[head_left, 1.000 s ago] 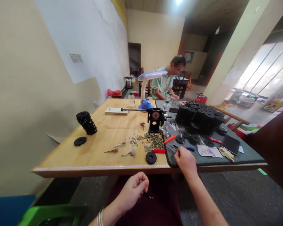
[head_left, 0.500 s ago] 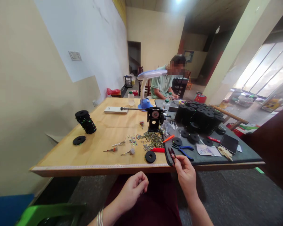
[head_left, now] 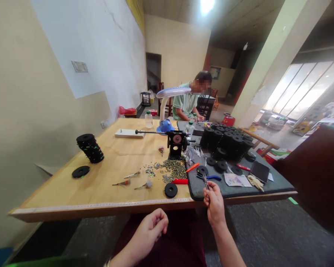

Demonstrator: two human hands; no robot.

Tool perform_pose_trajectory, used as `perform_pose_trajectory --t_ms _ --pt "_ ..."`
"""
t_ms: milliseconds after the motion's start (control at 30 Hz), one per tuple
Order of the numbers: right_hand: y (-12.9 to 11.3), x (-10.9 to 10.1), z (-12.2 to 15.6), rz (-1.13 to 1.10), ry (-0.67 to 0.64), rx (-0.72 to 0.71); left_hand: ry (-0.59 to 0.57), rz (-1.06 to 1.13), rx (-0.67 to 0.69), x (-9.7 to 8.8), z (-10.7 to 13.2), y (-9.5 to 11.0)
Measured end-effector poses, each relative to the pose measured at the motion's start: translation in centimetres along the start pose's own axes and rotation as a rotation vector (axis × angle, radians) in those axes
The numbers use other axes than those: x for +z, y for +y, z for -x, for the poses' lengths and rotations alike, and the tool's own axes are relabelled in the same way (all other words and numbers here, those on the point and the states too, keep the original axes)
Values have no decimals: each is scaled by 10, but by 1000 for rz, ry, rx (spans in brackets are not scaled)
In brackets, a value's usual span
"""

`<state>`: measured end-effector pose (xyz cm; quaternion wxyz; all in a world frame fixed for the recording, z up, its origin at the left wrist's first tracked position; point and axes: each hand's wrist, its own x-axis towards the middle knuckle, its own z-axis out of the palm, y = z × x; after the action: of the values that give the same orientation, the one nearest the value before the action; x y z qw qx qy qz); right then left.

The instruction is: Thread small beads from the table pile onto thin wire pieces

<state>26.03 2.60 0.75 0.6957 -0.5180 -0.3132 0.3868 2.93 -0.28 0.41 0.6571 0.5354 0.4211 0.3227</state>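
My right hand (head_left: 213, 202) is closed on a small pair of thread snips (head_left: 206, 181) at the table's front edge, their points upward. Behind the snips are the blue-handled pliers (head_left: 213, 178) and a black foam ring (head_left: 202, 170) on the dark mat. My left hand (head_left: 153, 227) hovers over my lap with its fingers curled in; whatever they may hold is hidden. The closest ring to it is another black foam ring (head_left: 170, 190) by the front edge, with a red-handled tool (head_left: 180, 181) just behind.
A black winding device (head_left: 174, 146) with a long rod stands mid-table, behind a pile of small metal parts (head_left: 176, 168). Stacked black foam rings (head_left: 92, 148) rise at left, with more spools (head_left: 225, 139) at right. A lamp (head_left: 164, 111) stands farther back; a person (head_left: 185, 104) sits beyond.
My right hand has turned, so the snips point more upright and their blades look closer together. My left hand stays curled over my lap. The whole view has shifted slightly.
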Motion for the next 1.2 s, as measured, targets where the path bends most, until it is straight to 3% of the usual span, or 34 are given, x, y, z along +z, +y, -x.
perform_pose_trajectory --t_ms 300,367,533,633,733,867,1033,1200 --pt "4 -7 6 183 12 -27 6 21 -14 2 0 2" --pt "2 -15 10 382 -9 -121 4 20 -13 2 0 1" --pt "-2 -40 18 1089 3 -579 -11 21 -11 1 0 -1" --pt "-2 -59 21 1396 -21 -647 -23 26 -13 1 1 1" --pt "-5 -81 26 1533 -90 -640 -32 19 -22 1 1 2" --pt "-16 -106 35 1467 -190 -571 -33 17 -15 2 1 1" --pt "-22 -111 44 1269 -220 -321 -30 5 4 2 1 -2" --pt "-12 -114 53 1191 -183 -225 -32 20 -8 1 2 -1"
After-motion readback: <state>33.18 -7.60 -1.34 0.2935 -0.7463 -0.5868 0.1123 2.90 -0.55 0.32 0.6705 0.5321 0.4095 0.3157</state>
